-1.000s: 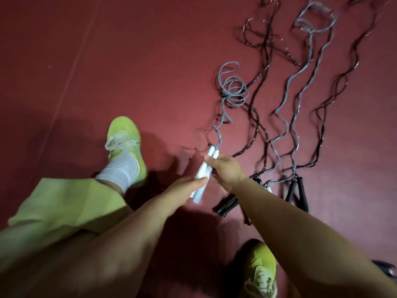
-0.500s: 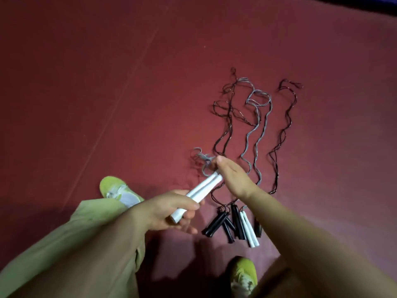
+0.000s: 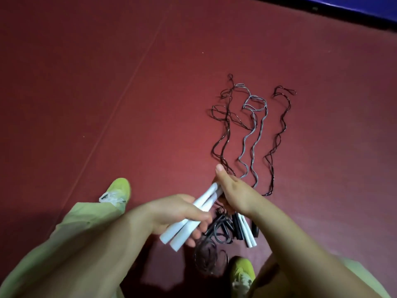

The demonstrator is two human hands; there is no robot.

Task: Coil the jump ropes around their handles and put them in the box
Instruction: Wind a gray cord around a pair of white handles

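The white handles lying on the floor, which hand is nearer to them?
Right. The right hand hovers just above the floor handles; the left hand is off to their left, gripping the other white pair.

The supporting surface is a dark red matte floor. A thin straight seam line crosses it diagonally. A blue band borders the floor at the far right corner. Wavy black jump rope cords and a grey jump rope cord lie stretched on the floor, side by side. Black cylindrical handles and white cylindrical handles lie at their near ends. Two lime-green sneakers rest on the floor.
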